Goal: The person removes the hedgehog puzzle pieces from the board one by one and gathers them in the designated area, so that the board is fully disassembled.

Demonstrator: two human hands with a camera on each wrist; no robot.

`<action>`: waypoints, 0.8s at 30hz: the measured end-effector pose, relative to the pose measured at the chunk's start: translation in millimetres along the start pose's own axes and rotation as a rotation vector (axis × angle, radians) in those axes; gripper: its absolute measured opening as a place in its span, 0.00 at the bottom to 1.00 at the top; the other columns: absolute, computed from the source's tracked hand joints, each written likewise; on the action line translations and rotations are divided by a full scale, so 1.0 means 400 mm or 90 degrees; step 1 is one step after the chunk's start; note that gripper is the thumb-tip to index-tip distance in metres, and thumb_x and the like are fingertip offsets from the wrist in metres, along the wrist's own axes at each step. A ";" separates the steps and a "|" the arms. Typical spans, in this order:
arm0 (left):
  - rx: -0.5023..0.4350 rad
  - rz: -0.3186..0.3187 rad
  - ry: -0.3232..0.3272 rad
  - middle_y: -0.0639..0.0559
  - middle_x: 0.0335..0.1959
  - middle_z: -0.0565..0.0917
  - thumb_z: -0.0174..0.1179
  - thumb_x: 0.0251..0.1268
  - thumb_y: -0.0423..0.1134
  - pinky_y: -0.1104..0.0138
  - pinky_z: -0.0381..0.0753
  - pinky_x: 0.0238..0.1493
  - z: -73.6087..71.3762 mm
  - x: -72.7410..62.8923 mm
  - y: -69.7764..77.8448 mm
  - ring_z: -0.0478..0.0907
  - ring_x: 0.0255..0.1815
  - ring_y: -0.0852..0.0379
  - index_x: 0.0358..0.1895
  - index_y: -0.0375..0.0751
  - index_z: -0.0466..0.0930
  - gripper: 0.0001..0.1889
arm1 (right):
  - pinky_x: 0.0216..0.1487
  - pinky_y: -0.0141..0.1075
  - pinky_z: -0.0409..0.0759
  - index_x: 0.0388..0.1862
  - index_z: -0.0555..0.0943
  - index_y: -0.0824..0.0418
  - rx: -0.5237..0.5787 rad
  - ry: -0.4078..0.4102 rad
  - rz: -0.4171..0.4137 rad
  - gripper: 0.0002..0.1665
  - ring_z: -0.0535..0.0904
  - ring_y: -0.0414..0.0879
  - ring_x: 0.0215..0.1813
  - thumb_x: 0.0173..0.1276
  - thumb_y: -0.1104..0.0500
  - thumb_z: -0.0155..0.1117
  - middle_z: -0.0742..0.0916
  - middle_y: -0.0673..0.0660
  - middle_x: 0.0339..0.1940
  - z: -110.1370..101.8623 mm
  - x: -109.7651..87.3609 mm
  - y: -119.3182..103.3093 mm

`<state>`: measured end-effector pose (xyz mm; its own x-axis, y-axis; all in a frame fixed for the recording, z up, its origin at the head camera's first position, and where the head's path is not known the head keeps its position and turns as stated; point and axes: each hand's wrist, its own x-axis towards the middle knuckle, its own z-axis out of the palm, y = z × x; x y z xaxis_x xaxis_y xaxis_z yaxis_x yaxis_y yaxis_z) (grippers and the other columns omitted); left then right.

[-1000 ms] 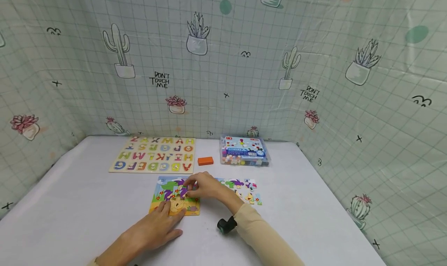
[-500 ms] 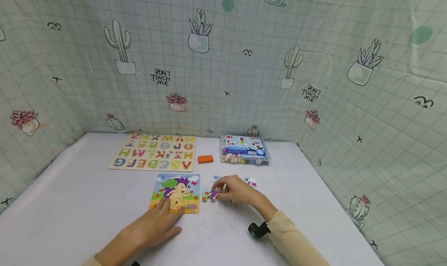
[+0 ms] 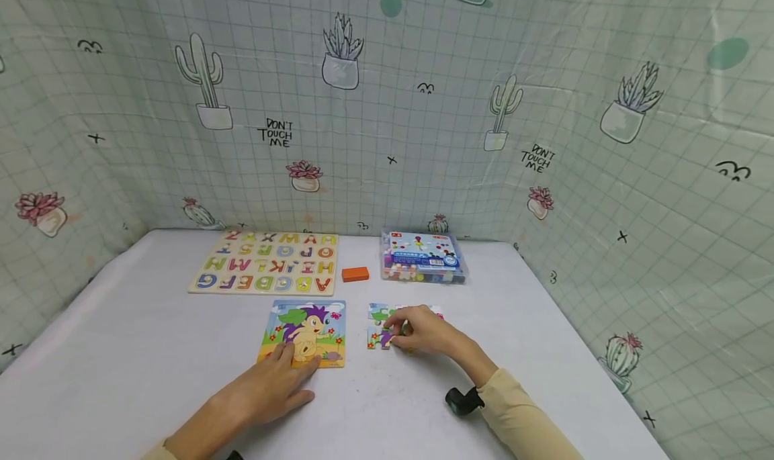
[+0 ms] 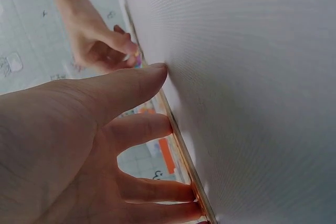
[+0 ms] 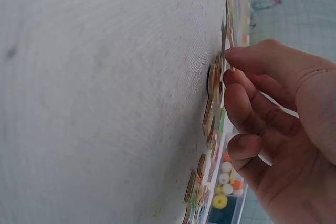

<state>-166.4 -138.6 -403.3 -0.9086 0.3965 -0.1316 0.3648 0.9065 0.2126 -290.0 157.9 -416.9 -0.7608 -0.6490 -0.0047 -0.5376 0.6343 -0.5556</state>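
My left hand (image 3: 266,389) lies on the near edge of a square puzzle board (image 3: 332,322) printed with a purple hedgehog, its fingers spread and fairly straight. In the left wrist view the fingertips (image 4: 185,192) touch the board's edge. To the right of the board, my right hand (image 3: 424,330) pinches a purple puzzle piece (image 3: 385,338) between thumb and fingers. A piece with red flowers (image 3: 371,339) adjoins it. More jigsaw pieces (image 3: 378,310) lie just behind, partly hidden by the hand; their wooden edges (image 5: 209,116) show in the right wrist view.
At the back left is a wooden alphabet board (image 3: 260,264) with coloured letters. An orange block (image 3: 355,274) sits right of it, then a clear plastic box (image 3: 424,258) of beads. Patterned cloth (image 3: 387,111) hangs behind the white tabletop (image 3: 151,352).
My right hand has moved right from the puzzle board with puzzle pieces, sliding beside the loose ones. The board's printed hedgehog now shows uncovered. My left hand has stayed in place.
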 end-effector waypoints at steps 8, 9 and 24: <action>-0.014 -0.007 -0.008 0.29 0.69 0.66 0.60 0.67 0.55 0.42 0.69 0.68 -0.001 0.000 0.000 0.63 0.72 0.33 0.69 0.48 0.71 0.30 | 0.23 0.25 0.70 0.49 0.85 0.60 -0.014 -0.002 -0.004 0.13 0.71 0.33 0.21 0.66 0.63 0.66 0.83 0.47 0.31 -0.001 0.001 -0.003; -0.012 -0.006 -0.008 0.29 0.69 0.66 0.60 0.67 0.54 0.42 0.69 0.68 -0.002 0.000 0.000 0.62 0.72 0.32 0.69 0.48 0.71 0.30 | 0.23 0.24 0.70 0.49 0.85 0.60 -0.016 -0.002 -0.005 0.13 0.71 0.33 0.21 0.66 0.63 0.66 0.83 0.47 0.31 -0.001 0.002 -0.004; -0.016 -0.019 -0.022 0.30 0.71 0.64 0.59 0.68 0.55 0.42 0.66 0.70 0.000 -0.001 0.000 0.60 0.74 0.33 0.70 0.48 0.70 0.30 | 0.26 0.25 0.73 0.49 0.85 0.62 -0.029 -0.014 -0.009 0.13 0.73 0.35 0.25 0.65 0.63 0.67 0.84 0.49 0.32 -0.004 0.014 -0.036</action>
<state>-166.1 -138.9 -403.4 -0.9109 0.3750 -0.1719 0.3326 0.9142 0.2317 -287.0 145.8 -407.5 -0.7452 -0.6667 -0.0152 -0.5646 0.6428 -0.5177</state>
